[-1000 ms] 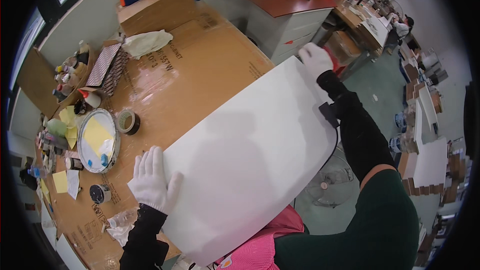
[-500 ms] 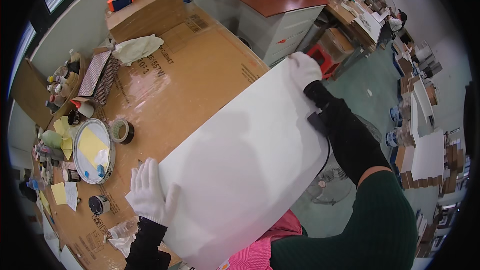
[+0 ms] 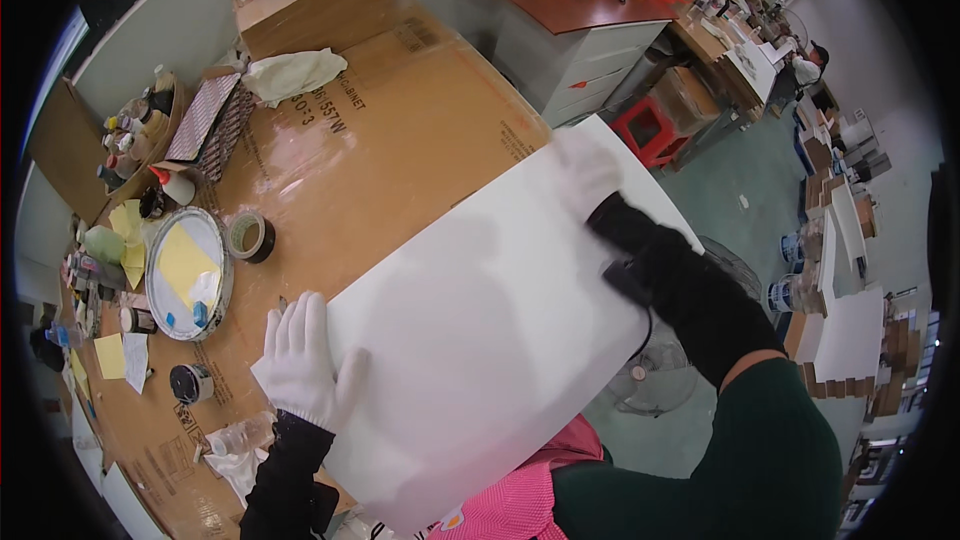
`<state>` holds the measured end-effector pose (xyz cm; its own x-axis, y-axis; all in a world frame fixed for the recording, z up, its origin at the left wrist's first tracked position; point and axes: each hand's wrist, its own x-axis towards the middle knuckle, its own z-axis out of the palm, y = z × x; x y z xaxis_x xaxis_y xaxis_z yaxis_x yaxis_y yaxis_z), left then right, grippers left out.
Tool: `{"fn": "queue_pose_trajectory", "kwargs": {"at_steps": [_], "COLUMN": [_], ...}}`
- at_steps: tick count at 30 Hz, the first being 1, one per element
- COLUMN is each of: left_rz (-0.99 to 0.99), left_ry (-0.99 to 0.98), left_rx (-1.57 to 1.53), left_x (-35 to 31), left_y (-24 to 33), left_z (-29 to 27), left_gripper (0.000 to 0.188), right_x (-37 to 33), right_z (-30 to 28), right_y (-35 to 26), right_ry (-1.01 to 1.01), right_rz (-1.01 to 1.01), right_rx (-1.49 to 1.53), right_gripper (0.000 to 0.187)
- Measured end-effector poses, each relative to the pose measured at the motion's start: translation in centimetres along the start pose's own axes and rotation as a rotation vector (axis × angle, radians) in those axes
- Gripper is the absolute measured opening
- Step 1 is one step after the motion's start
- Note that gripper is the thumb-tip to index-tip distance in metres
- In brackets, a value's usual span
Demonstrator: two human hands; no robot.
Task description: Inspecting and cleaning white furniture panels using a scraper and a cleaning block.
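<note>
A large white panel (image 3: pixel 470 310) lies slantwise in front of me, partly over the cardboard-covered table and reaching past its right edge. My left hand (image 3: pixel 303 365), in a white knit glove, rests with spread fingers at the panel's left edge, thumb on its face. Near the panel's far end, my gloved right hand (image 3: pixel 588 172) is over its surface, smeared by motion, so its fingers cannot be made out. Both forearms wear black sleeve covers. A dark object on a cord (image 3: pixel 627 282) hangs by my right forearm, above the panel.
Left on the table (image 3: pixel 400 130) are a tape roll (image 3: pixel 250 237), a round lid (image 3: pixel 165 275) with yellow paper, a small dark-topped jar (image 3: pixel 190 383) and a basket of bottles (image 3: pixel 140 135). A carton (image 3: pixel 320 0) stands behind. A floor fan (image 3: pixel 650 380) is at right; a co-worker (image 3: pixel 805 70) is far off.
My right hand has moved left from the panel's far right corner, along its far end, and that corner now shows. My left hand stays at the left edge. The view has shifted slightly.
</note>
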<state>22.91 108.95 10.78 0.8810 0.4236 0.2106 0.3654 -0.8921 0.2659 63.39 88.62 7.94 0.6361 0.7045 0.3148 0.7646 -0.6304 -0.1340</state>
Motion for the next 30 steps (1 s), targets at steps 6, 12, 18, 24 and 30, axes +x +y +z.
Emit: {"fn": "queue_pose_trajectory", "kwargs": {"at_steps": [6, 12, 18, 24, 30], "left_rz": [0.014, -0.004, -0.016, -0.242, -0.733], "left_ry": [0.041, 0.041, 0.093, 0.648, 0.254], "left_rx": [0.020, 0.052, -0.008, -0.392, -1.046], "left_x": [-0.8, -0.8, -1.7, -8.1, -17.0], "left_y": [-0.8, -1.1, -1.6, -4.0, 3.0], "left_z": [0.3, 0.4, 1.1, 1.4, 2.9], "left_gripper": [0.072, 0.074, 0.071, 0.069, 0.084], "right_x": [-5.6, -0.5, -4.1, -9.0, -4.3], "right_z": [0.6, 1.2, 2.7, 1.1, 0.4], "right_y": [-23.6, -5.8, -15.1, -34.2, -14.4], "right_ry": [-0.256, 0.100, 0.025, -0.245, 0.139], "right_rz": [-0.454, 0.080, -0.147, -0.481, 0.118], "right_rx": [0.425, 0.321, 0.258, 0.600, 0.166], "right_gripper": [0.012, 0.022, 0.021, 0.013, 0.017]}}
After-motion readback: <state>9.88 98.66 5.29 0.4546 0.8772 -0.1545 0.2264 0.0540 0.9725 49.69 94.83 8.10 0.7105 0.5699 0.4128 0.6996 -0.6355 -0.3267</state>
